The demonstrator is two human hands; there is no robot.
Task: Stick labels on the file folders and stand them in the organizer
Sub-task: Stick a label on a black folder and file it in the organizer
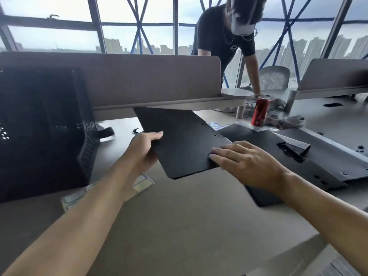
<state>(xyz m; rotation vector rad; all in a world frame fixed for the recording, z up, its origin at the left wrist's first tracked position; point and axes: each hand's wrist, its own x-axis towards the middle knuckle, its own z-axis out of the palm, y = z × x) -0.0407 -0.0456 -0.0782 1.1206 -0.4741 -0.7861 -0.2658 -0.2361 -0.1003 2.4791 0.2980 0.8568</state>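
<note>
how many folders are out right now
2 clearly: one folder gripped by the left hand, right hand resting on it; one open folder flat on the desk at right. A black panel under the right wrist may be a third.

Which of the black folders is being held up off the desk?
The closed folder that the left hand grips and the right hand touches. The other folders lie flat on the desk to the right.

Black folder (pixel 179 144) between both hands (pixel 142 150) (pixel 247 162)
</note>
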